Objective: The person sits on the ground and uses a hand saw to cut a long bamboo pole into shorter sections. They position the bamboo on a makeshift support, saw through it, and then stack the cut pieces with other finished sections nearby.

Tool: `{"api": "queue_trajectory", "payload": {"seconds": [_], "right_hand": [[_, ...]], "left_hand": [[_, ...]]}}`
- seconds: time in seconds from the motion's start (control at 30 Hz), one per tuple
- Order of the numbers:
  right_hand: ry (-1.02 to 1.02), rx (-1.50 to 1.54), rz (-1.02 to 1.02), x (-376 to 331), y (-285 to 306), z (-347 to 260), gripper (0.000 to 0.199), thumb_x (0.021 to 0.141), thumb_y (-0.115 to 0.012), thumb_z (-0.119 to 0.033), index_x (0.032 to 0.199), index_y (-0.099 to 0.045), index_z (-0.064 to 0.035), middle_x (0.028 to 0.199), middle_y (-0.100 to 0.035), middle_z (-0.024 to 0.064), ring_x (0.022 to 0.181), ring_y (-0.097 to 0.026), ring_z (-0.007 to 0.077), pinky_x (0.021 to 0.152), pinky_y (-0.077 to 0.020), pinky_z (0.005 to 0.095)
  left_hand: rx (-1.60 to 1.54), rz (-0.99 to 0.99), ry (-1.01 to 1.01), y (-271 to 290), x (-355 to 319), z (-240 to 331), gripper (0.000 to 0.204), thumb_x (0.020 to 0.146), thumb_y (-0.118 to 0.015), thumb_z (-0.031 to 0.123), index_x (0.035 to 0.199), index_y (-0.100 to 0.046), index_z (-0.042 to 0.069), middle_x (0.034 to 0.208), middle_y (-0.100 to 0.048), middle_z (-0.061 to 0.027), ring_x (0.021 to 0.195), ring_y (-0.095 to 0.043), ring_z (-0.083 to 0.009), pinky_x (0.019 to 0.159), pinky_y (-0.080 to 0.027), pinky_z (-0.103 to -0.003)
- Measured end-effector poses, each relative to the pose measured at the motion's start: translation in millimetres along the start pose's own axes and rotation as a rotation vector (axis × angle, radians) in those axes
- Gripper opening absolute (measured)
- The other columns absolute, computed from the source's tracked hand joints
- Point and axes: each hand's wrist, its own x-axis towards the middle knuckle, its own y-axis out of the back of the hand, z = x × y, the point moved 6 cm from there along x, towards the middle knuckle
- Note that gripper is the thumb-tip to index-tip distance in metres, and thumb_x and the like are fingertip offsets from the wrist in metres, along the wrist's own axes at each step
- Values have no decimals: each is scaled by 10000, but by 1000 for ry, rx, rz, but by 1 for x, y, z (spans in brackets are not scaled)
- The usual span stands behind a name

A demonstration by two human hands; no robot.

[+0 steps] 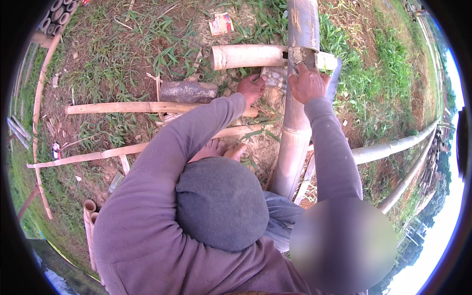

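Both hands work at a spot where a tall grey bamboo pole crosses a short pale bamboo piece lying on the ground. The right hand wraps around the tall pole just under the crossing, and the left hand is curled up beside it, but I cannot tell what it holds. Long bamboo sticks lie on the grass to the left.

Upright bamboo post before crosswise bamboo piece; log left.
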Motion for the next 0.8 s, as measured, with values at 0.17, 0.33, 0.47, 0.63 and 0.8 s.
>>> {"api": "queue_trajectory", "payload": {"seconds": [0.17,0.33,0.47,0.63,0.8], "right_hand": [[9,77,17,0,1,-4,364,928,-570,-298,1193,-708,-89,1100,-748,193,1149,-678,324,1119,-296,572],[119,-22,7,-4,-22,-24,452,927,-596,-280,1344,-624,-106,1334,-666,156,1297,-587,283,1158,-273,595],[118,98,201,-18,-20,-24,596,927,-642,-309,1469,-507,-103,1492,-529,146,1396,-483,305,1187,-286,578],[-6,360,534,-83,-22,20,759,905,-729,-313,1542,-415,-45,1501,-475,229,1402,-447,422,1170,-337,552],[-224,614,376,-214,-84,52,804,920,-750,-360,1533,-395,21,1491,-454,290,1391,-442,457,1157,-361,565]], "left_hand": [[161,-18,20,-13,-14,-14,392,1039,-683,349,1210,-665,-4,879,-715,-58,747,-666,-141,631,-526,-304],[242,-48,-53,-10,-3,-15,409,1036,-682,319,1277,-640,-8,1011,-745,-97,819,-691,-166,679,-548,-318],[309,-80,-5,4,-13,2,414,1019,-703,285,1317,-630,6,1008,-737,-87,815,-668,-150,699,-541,-316],[604,-149,-307,37,-80,47,427,989,-725,241,1375,-620,90,995,-736,-66,858,-677,-143,716,-540,-305],[1201,153,-867,117,-157,111,559,897,-778,333,1394,-609,139,1214,-668,-123,1067,-673,-318,982,-497,-494]]}}
